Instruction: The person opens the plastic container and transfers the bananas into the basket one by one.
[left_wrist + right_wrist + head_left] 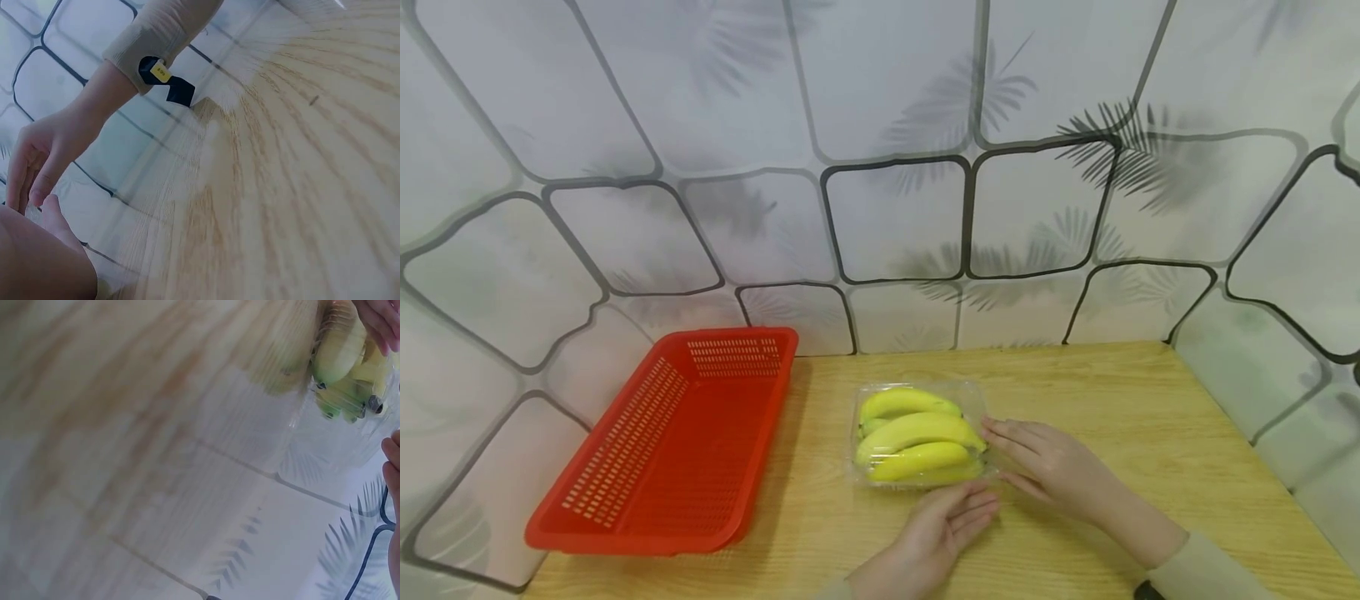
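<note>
Several yellow bananas (917, 435) lie in a clear plastic box (973, 396) on the wooden table. My left hand (934, 529) is at the box's near edge, fingers relaxed and slightly bent. At the near right corner is my right hand (1051, 465), its fingers extended along the right side of the box. Neither hand grips anything that I can see. The right wrist view shows the dark-tipped ends of the bananas (340, 356) through the plastic. In the left wrist view both hands are close together, and the box is mostly hidden.
A red plastic basket (767, 425) with slotted sides stands on the left of the table. Nothing shows inside it. The wooden tabletop (1120, 400) extends right of the box. A patterned wall covering (895, 221) rises behind and on both sides.
</note>
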Action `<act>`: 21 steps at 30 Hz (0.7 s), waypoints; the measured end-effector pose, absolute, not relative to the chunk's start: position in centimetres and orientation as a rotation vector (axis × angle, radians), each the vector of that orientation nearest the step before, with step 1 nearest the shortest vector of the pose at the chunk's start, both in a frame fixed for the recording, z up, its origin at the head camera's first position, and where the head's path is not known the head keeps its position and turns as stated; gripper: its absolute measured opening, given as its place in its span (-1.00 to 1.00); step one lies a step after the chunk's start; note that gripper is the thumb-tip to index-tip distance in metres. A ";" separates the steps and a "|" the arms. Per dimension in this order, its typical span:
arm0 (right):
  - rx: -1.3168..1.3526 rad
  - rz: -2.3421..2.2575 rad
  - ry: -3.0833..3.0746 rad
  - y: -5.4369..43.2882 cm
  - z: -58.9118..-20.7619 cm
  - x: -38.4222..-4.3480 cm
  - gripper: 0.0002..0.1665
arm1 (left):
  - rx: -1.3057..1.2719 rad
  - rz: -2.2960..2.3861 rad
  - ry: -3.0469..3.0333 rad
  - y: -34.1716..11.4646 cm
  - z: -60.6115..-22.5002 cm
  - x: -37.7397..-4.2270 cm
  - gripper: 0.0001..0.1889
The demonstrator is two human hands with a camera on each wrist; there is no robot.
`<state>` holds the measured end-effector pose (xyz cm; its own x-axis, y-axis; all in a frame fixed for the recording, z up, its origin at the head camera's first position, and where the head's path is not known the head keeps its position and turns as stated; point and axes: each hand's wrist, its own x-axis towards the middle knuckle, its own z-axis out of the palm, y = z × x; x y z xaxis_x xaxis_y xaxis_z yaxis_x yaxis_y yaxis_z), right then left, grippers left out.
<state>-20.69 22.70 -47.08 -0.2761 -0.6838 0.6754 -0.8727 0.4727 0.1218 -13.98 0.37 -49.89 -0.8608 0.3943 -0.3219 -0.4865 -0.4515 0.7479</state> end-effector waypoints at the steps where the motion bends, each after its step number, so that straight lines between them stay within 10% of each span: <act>1: 1.286 0.360 -2.045 22.7 -47.0 -20.7 -0.33 | -0.136 2.308 1.233 0.3 -50.0 -14.0 -0.55; 21: 1.258 0.438 -2.113 22.7 -46.7 -20.7 -0.38 | -0.158 2.312 1.264 -0.9 -50.0 -14.1 -0.56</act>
